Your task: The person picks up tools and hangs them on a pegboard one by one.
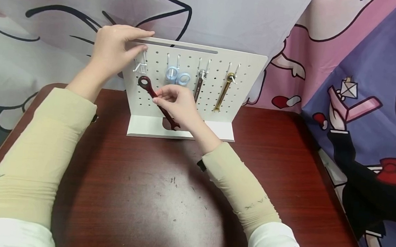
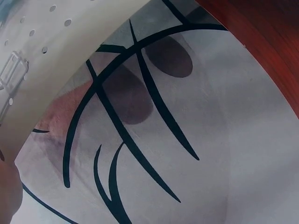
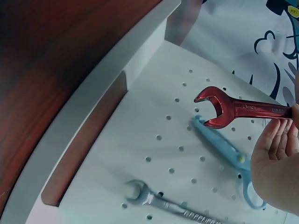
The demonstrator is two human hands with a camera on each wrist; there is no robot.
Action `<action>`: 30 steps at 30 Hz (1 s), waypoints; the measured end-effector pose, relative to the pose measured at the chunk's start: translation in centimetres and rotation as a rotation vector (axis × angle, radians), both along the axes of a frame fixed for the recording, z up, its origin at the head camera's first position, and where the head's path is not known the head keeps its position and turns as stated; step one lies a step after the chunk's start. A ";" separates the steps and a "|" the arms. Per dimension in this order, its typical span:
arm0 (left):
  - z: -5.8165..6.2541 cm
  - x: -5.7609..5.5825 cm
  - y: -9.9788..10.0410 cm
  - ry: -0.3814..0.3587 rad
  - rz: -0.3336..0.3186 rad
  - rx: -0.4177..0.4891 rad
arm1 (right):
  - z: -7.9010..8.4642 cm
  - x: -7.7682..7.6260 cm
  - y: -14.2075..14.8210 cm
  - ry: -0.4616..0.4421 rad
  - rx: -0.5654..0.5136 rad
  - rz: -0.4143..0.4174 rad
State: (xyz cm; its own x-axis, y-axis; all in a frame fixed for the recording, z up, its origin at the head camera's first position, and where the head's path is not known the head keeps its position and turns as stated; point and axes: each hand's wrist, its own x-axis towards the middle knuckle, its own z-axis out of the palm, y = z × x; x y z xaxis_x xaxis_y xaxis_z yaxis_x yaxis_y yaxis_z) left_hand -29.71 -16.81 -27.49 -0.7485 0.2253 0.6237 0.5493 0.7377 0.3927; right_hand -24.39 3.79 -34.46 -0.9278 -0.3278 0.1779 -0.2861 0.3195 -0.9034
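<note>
My right hand [image 1: 178, 104] pinches a dark red combination wrench [image 3: 261, 109] by its shaft, in front of the white pegboard [image 1: 183, 134]. The wrench slants in the head view, its ring end up toward the left-hand hook [image 1: 140, 68] and its open jaw low on the right. My left hand [image 1: 117, 45] grips the board's upper left corner, thumb on the front and fingers along the top edge. Only a bit of that hand shows in the left wrist view.
Light blue scissors [image 3: 219, 140], a silver wrench [image 3: 168, 205] and a gold wrench [image 1: 224, 92] hang from the other hooks. The board's base stands on a reddish-brown table [image 1: 137, 180]. A cartoon-printed cloth [image 1: 234, 17] hangs behind.
</note>
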 end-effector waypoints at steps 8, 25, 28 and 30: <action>0.0 -0.1 -0.1 0.009 -0.013 -0.009 | 0.6 -0.8 -1.8 -0.015 -0.028 -0.006; -0.1 0.0 0.0 -0.002 -0.008 0.015 | -0.3 -2.2 -3.7 -0.072 -0.040 -0.137; -0.1 0.0 0.0 0.004 -0.011 0.016 | -0.6 -2.4 -4.3 -0.066 -0.049 -0.180; -0.1 0.0 0.0 0.001 -0.014 0.019 | -0.7 -2.5 -4.7 -0.053 -0.055 -0.212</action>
State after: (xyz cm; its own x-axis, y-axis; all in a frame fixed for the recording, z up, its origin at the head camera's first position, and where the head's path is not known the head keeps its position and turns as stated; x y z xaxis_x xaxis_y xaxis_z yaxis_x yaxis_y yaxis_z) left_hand -29.73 -16.76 -27.58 -0.7445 0.2236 0.6291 0.5599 0.7224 0.4058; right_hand -26.89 -0.87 -35.19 -0.9835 -0.1154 0.1393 -0.1694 0.3177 -0.9329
